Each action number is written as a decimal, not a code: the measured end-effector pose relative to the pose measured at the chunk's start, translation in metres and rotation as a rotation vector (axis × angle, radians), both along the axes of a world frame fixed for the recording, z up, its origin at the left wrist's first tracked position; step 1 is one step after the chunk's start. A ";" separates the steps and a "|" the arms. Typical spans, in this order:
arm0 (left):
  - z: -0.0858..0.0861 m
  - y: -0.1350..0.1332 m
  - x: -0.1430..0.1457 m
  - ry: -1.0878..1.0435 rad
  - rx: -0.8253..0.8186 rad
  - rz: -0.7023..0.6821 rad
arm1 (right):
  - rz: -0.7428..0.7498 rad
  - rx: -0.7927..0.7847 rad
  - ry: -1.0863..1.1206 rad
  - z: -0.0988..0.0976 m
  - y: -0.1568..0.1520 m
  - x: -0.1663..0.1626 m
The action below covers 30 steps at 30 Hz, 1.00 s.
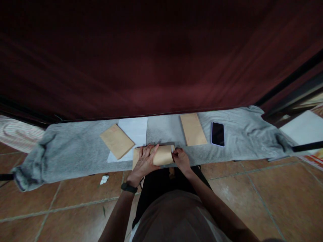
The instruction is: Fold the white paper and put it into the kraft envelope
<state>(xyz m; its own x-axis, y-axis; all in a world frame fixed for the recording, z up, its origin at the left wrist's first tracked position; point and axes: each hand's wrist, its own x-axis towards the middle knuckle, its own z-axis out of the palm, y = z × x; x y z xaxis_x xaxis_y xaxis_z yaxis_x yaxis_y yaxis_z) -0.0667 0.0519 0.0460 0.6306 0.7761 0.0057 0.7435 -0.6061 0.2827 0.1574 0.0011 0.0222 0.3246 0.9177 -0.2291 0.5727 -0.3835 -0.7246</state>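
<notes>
Hands (146, 162) (182, 160) on brown envelope (163, 155), white strip (172, 148) at end

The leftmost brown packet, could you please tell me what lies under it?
White paper and grey cloth show around the brown packet's edges; whatever its middle covers cannot be seen.

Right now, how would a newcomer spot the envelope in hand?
Find the long grey cloth beside the dark red sheet. Midway along its near edge lies a brown envelope. Unlike the others, it has the left hand spread across it.
</notes>
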 end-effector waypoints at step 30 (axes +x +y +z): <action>0.004 -0.014 0.010 -0.402 0.061 0.356 | -0.302 0.127 0.730 -0.006 0.011 0.001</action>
